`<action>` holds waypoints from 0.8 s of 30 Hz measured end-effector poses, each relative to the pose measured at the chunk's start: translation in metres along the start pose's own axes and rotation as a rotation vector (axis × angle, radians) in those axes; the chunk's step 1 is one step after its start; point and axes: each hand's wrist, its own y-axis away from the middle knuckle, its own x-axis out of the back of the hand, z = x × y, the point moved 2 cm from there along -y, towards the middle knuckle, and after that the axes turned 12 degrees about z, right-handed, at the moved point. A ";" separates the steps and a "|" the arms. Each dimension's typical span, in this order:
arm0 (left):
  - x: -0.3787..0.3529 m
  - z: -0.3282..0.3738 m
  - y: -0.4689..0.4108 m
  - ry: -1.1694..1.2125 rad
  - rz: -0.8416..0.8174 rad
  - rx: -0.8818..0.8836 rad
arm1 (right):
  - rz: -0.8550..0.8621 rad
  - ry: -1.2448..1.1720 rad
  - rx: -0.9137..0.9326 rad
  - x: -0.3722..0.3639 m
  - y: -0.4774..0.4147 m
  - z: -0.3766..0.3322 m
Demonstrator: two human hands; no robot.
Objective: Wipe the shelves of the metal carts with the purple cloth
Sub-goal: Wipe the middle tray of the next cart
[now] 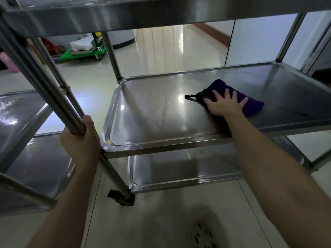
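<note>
So, we have our right hand (226, 104) spread wide and pressed flat on the purple cloth (254, 106). The fingers are straight rather than gripping, which likely lets the palm drive the whole folded pad against the metal. The cloth lies under that hand on the middle shelf (157, 113), and the long bare stretch to the hand's left looks to us like the ground left to cover.

Our left hand (80, 140) is wrapped firmly round an upright post (59, 102) just beside the shelf's near corner. We judge this is to brace the cart, since a caster (121, 196) shows below that hand and a sideways push could roll it.

The lower shelf (179, 169) sits beneath our right forearm, the top shelf (125, 15) above both hands. A second cart (18, 113) stands to the left of our left hand.
</note>
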 end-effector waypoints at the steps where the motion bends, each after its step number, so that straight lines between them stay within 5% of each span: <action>1: -0.001 0.000 0.001 -0.004 0.006 -0.008 | 0.007 -0.004 0.021 -0.003 0.009 -0.020; 8: -0.003 -0.001 -0.001 0.005 -0.001 0.001 | -0.105 -0.014 0.734 -0.045 0.154 -0.235; 11: -0.002 0.004 0.001 0.008 0.000 0.010 | -0.090 -0.051 0.683 -0.038 0.121 -0.189; 18: -0.006 0.015 0.009 0.005 -0.008 0.012 | -0.074 -0.033 0.114 0.006 0.026 0.011; 21: -0.007 0.019 0.015 -0.005 -0.004 -0.028 | -0.041 -0.052 0.155 -0.008 0.057 -0.051; 24: -0.006 0.022 0.018 0.003 -0.025 -0.037 | -0.064 -0.076 0.489 -0.035 0.134 -0.177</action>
